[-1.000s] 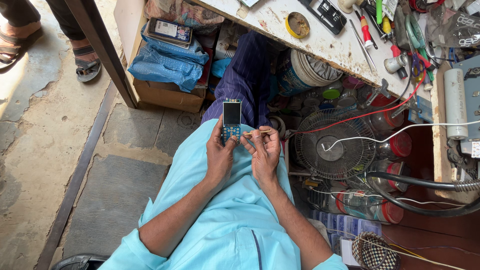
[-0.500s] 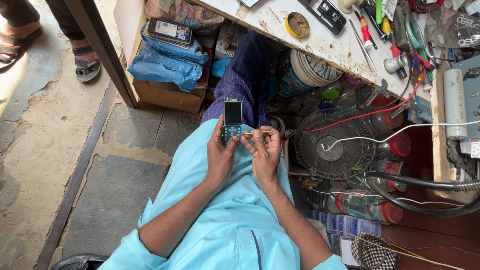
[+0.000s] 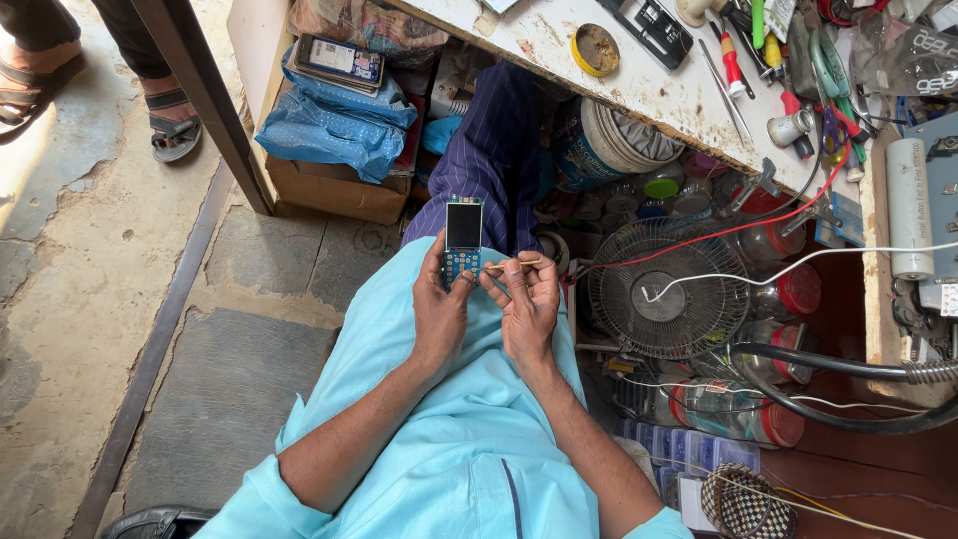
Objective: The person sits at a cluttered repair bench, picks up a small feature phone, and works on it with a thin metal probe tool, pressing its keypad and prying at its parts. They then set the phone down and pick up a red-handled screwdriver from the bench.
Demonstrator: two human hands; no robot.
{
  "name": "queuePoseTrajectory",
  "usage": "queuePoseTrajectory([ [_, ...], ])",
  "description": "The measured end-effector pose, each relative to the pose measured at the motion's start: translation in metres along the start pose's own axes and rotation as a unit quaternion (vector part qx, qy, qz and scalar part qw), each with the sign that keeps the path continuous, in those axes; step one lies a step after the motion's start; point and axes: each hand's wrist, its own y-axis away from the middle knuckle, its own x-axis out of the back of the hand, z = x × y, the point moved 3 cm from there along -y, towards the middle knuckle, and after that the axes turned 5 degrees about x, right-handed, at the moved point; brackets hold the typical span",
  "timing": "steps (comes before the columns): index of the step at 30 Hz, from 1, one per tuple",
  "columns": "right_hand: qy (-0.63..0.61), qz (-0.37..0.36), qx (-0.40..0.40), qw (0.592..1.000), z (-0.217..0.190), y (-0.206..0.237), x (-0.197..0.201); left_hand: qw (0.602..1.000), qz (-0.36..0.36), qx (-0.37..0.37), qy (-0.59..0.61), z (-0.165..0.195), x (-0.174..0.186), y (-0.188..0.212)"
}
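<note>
A small keypad phone with a dark screen and blue keys stands upright over my lap. My left hand grips its lower end, thumb on the keys. Right beside it, my right hand pinches a thin wooden stick that lies sideways with its tip pointing toward the phone's keypad. Both forearms come out of light blue sleeves, and my leg in dark striped trousers stretches under the workbench.
A worn white workbench carries screwdrivers, a tape roll and cables. Under it sit a small fan, jars, a bucket and a cardboard box topped by a blue bag and a phone. Another person's sandalled feet stand top left.
My hands and the phone have hardly shifted. The right hand's fingers have adjusted slightly on the stick near the keypad.
</note>
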Motion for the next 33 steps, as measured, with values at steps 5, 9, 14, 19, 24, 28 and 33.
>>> queuePoseTrajectory([
  [5, 0.001, 0.000, 0.000, 1.000, 0.0004, -0.0002, 0.0001, 1.000, 0.000, -0.003, -0.003, 0.0016, -0.0005, 0.0006],
  [9, 0.004, 0.002, 0.000, 1.000, 0.0005, -0.0009, -0.0003, 1.000, 0.007, 0.001, -0.012, 0.0021, -0.0014, -0.0007],
  [14, 0.014, -0.009, 0.016, 1.000, -0.0008, -0.0004, -0.0026, 1.000, 0.012, 0.000, -0.016, 0.0034, -0.0016, -0.0006],
  [19, 0.019, -0.013, 0.019, 1.000, -0.0023, -0.0001, -0.0042, 1.000, 0.010, -0.002, -0.010, 0.0042, -0.0014, -0.0006],
  [24, 0.025, -0.017, 0.023, 0.999, -0.0030, -0.0005, -0.0052, 1.000, 0.020, 0.004, -0.019, 0.0023, -0.0008, -0.0020],
  [28, 0.025, -0.015, 0.023, 0.999, -0.0030, -0.0005, -0.0060, 1.000, 0.021, 0.002, -0.022, 0.0017, -0.0006, -0.0017],
  [33, 0.035, -0.015, 0.025, 0.999, -0.0032, -0.0009, -0.0061, 0.999, 0.022, 0.007, -0.028, 0.0012, -0.0003, -0.0013],
])
